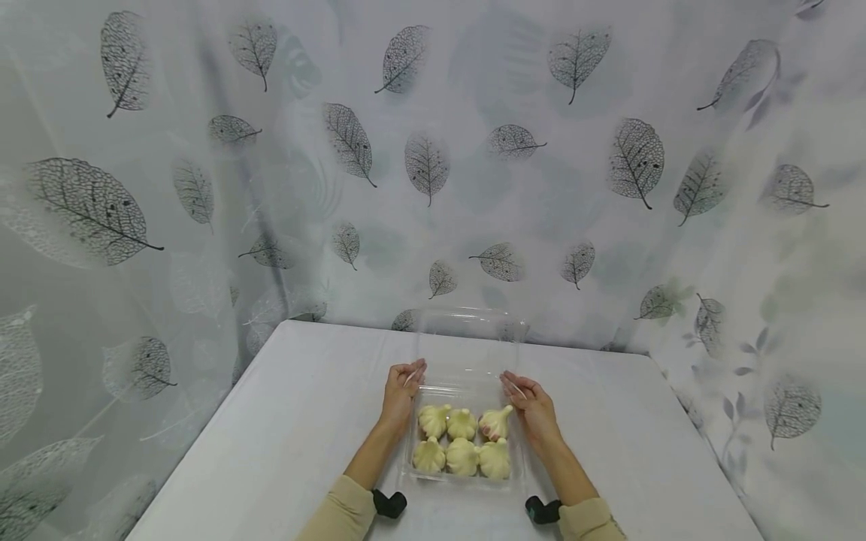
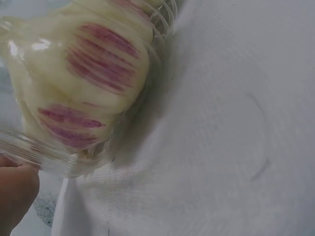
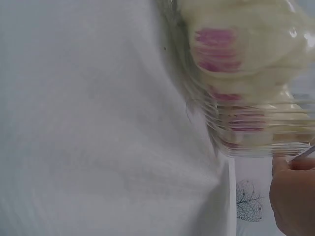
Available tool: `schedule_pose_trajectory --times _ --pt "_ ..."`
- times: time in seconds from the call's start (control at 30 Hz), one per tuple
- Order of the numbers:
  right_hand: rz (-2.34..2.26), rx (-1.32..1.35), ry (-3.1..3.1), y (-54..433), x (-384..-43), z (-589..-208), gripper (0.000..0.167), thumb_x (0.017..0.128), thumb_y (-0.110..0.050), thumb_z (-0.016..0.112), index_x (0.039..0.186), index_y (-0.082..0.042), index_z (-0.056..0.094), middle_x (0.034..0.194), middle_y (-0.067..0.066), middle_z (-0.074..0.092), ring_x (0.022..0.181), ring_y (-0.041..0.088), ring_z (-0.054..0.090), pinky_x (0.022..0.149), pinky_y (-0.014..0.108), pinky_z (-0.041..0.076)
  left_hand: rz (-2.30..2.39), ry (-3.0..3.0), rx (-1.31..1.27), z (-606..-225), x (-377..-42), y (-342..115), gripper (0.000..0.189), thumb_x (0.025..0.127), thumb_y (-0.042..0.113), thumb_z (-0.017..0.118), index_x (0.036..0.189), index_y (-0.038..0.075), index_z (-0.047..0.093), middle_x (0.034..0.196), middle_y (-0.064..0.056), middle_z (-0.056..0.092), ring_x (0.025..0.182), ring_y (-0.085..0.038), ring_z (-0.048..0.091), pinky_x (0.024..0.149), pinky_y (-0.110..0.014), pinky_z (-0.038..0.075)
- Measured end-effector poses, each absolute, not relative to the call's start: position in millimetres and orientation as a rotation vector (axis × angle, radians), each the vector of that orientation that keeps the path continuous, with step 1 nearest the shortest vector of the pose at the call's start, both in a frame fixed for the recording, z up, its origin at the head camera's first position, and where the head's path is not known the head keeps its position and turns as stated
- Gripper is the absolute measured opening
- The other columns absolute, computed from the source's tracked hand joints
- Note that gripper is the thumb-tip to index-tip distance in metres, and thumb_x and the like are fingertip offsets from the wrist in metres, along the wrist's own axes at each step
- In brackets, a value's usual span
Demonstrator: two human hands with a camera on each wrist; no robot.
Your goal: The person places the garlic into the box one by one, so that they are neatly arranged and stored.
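A clear plastic clamshell container (image 1: 467, 485) lies on the white table with its see-through lid (image 1: 467, 319) raised at the far side. Inside sit several pale garlic bulbs (image 1: 462, 456) in two rows. Purple streaks mark the garlic in the left wrist view (image 2: 83, 73) and the right wrist view (image 3: 236, 49). My left hand (image 1: 401, 391) grips the container's left side near the hinge. On the opposite side, my right hand (image 1: 533, 406) holds it at about the same height. Each wrist view catches only part of the hand, at the container's edge; the other fingers are hidden.
A white cloth covers the table (image 1: 311, 421), whose far edge meets a leaf-printed curtain (image 1: 467, 188). More of this curtain hangs at both sides. Black wrist-worn pieces (image 1: 389, 504) show at the cuffs of the beige sleeves (image 1: 341, 511).
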State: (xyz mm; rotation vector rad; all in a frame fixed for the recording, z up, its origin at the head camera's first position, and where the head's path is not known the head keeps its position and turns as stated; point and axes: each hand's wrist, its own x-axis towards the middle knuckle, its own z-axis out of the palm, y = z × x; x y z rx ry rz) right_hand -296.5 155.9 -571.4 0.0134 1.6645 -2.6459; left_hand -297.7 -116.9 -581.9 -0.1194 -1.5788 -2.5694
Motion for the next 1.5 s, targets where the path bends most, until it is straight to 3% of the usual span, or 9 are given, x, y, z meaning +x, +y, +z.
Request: schedule_pose_trajectory --times 0.2,0.3,0.5,0.63,0.83,1.03,1.23,1.33,1.5 --pt "-2.582 0.064 1.742 156 -293 -571 0.031 0.102 0.015 0.043 0.132 0.012 0.038 0.156 0.032 0.04 0.129 0.018 0.061 0.105 0.019 0.052 -2.573 -1.544 -0.099 -581 -298 -115 0.028 0.099 -0.021 0.03 0.125 -0.011 0.033 0.154 -0.036 0.039 0.149 -0.046 0.037 0.126 -0.04 0.036" --pt "-2.563 0.097 1.795 156 -292 -573 0.021 0.103 0.012 0.046 0.124 0.013 0.045 0.149 0.029 0.049 0.115 0.009 0.065 0.099 0.016 0.054 -2.561 -1.53 -0.084 -581 -298 -113 0.015 0.103 -0.017 0.035 0.112 -0.006 0.039 0.152 -0.037 0.042 0.148 -0.047 0.039 0.125 -0.041 0.038" --pt "-2.619 0.059 1.734 153 -290 -576 0.013 0.104 0.012 0.047 0.112 0.015 0.056 0.135 0.028 0.064 0.122 0.026 0.069 0.111 0.031 0.053 -2.547 -1.542 0.019 -581 -297 -112 0.023 0.1 -0.017 0.04 0.093 0.003 0.044 0.135 -0.029 0.051 0.145 -0.044 0.043 0.122 -0.041 0.042" --pt "-2.597 0.078 1.767 154 -288 -575 0.017 0.103 0.009 0.051 0.115 0.018 0.059 0.126 0.026 0.069 0.117 0.027 0.07 0.106 0.029 0.056 -2.495 -1.614 0.031 -581 -294 -114 0.022 0.099 -0.017 0.039 0.092 0.003 0.044 0.135 -0.028 0.051 0.139 -0.04 0.049 0.115 -0.034 0.049" --pt "-2.403 0.164 2.005 161 -281 -572 0.014 0.105 -0.003 0.057 0.111 0.006 0.066 0.102 0.001 0.067 0.089 0.009 0.063 0.075 0.017 0.057 -2.368 -1.738 -0.031 -582 -291 -116 0.02 0.103 -0.009 0.047 0.088 0.004 0.044 0.141 -0.034 0.056 0.137 -0.043 0.053 0.095 -0.02 0.051" --pt "-2.152 0.148 2.299 171 -275 -566 0.015 0.107 -0.008 0.054 0.107 0.005 0.063 0.087 -0.002 0.06 0.074 0.009 0.054 0.061 0.02 0.049 -2.333 -1.78 0.001 -581 -284 -116 0.011 0.099 -0.011 0.048 0.091 -0.012 0.04 0.14 -0.03 0.061 0.138 -0.042 0.053 0.087 -0.019 0.052" --pt "-2.058 0.213 2.298 181 -274 -563 0.023 0.106 -0.013 0.05 0.112 0.001 0.068 0.1 0.001 0.07 0.082 0.009 0.066 0.066 0.019 0.054 -2.351 -1.794 0.028 -583 -282 -117 0.007 0.099 -0.013 0.046 0.099 -0.017 0.04 0.137 -0.027 0.063 0.131 -0.041 0.059 0.082 -0.021 0.055" --pt "-2.027 0.206 2.303 182 -272 -560 0.026 0.106 -0.02 0.054 0.116 0.0 0.068 0.112 0.007 0.074 0.096 0.016 0.072 0.075 0.023 0.059 -2.317 -1.828 0.019 -583 -282 -120 0.007 0.101 -0.01 0.047 0.1 -0.016 0.043 0.136 -0.027 0.064 0.131 -0.041 0.059 0.091 -0.021 0.055" --pt "-1.968 0.15 2.387 182 -264 -560 0.029 0.103 -0.019 0.063 0.122 0.003 0.065 0.117 0.014 0.072 0.102 0.026 0.071 0.077 0.026 0.06 -2.26 -1.893 0.017 -587 -281 -126 0.009 0.101 -0.006 0.049 0.1 -0.015 0.051 0.132 -0.024 0.066 0.132 -0.038 0.059 0.108 -0.027 0.049"
